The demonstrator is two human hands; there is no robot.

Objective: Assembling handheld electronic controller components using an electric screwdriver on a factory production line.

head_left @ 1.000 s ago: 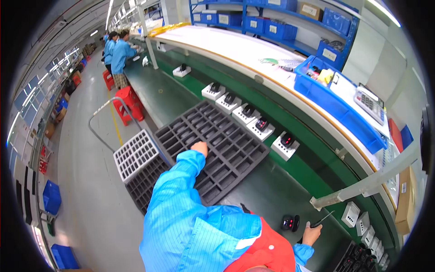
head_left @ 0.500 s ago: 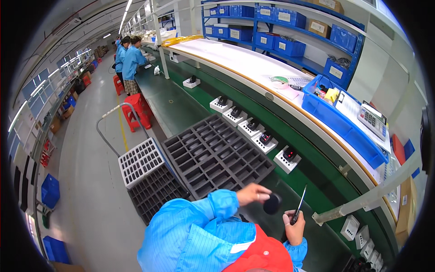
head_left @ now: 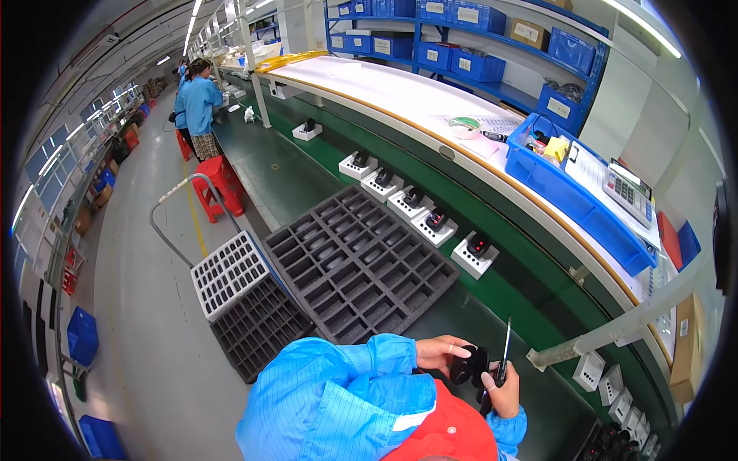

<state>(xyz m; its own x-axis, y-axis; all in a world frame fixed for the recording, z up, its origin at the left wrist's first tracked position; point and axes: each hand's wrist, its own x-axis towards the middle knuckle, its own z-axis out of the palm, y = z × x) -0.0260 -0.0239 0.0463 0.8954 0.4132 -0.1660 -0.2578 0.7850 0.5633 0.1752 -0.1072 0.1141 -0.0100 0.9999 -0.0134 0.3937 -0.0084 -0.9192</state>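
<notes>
while the left hand curls its fingers over a small black device, the right hand is closed around a thin black tool that stands nearly upright, tip up. both hands meet close to the chest, at the bottom of the head view, above the green desk. the device sits between the two hands, touching the left fingers and just beside the tool. blue sleeves and a red vest fill the lower edge.

ahead of the hands lies a large black tray of empty cells, flat on the desk. to its left a white grid tray rests over another black tray. beyond the large tray a row of white stands runs along the desk, each carrying a dark device. on the raised white shelf sits a blue bin with small parts and a calculator beside it. far up the line a person in blue stands near a red stool.
</notes>
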